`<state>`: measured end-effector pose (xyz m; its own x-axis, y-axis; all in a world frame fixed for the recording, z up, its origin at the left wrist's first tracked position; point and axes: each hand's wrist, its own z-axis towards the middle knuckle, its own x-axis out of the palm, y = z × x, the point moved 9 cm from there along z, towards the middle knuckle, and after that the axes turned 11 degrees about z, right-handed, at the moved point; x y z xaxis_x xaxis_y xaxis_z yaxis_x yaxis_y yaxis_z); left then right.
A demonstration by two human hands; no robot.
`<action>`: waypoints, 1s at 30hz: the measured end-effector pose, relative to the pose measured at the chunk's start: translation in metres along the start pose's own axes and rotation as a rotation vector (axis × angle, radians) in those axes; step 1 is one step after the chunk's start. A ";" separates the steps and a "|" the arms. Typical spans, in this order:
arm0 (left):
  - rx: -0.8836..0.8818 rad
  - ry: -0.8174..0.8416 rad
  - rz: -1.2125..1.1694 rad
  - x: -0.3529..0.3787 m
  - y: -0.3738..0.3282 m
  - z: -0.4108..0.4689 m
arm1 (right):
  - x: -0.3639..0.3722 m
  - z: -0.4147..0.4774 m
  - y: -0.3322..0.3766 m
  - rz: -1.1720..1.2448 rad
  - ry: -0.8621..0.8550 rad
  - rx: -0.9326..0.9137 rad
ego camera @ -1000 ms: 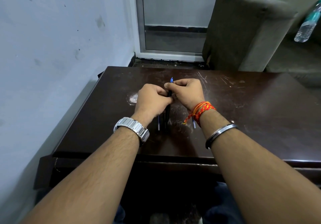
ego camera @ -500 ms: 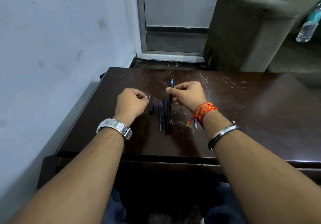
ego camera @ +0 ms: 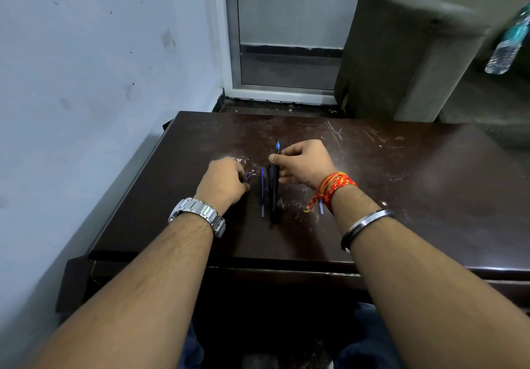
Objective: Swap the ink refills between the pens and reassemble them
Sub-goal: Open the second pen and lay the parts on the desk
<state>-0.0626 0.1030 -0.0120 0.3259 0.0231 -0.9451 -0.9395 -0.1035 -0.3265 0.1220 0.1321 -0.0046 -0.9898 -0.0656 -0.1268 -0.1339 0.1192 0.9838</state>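
My right hand [ego camera: 304, 165] grips a black pen barrel [ego camera: 274, 194] near its top end. A blue refill tip [ego camera: 277, 146] sticks out beyond my fingers, and the barrel's lower end rests on the dark wooden table [ego camera: 401, 185]. A loose blue refill [ego camera: 262, 194] lies just left of the barrel, parallel to it. My left hand [ego camera: 223, 181] rests on the table left of the refill, fingers curled on a small dark-blue pen piece [ego camera: 248, 176]. The end of another refill [ego camera: 321, 207] shows under my right wrist.
A white wall runs along the table's left edge. A grey sofa arm [ego camera: 401, 53] stands beyond the far right corner, with a plastic water bottle [ego camera: 507, 44] on the sofa. A door frame lies straight ahead, past the table's far edge.
My hands, joined on the pen a second ago, have parted. The left hand swung left, then came back down onto the small piece. The right hand kept hold of the barrel.
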 end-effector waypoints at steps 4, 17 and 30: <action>-0.065 -0.080 -0.108 -0.001 0.010 0.003 | 0.011 0.000 -0.002 0.018 0.087 0.004; -0.117 -0.125 -1.170 -0.011 -0.003 0.011 | 0.034 -0.018 0.000 -0.043 0.300 0.068; -0.071 -0.045 -1.079 -0.005 -0.010 0.010 | 0.032 -0.016 0.004 -0.038 0.288 0.029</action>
<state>-0.0560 0.1140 -0.0043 0.9719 0.1729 -0.1600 -0.1511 -0.0636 -0.9865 0.0908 0.1151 -0.0027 -0.9298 -0.3485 -0.1186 -0.1765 0.1393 0.9744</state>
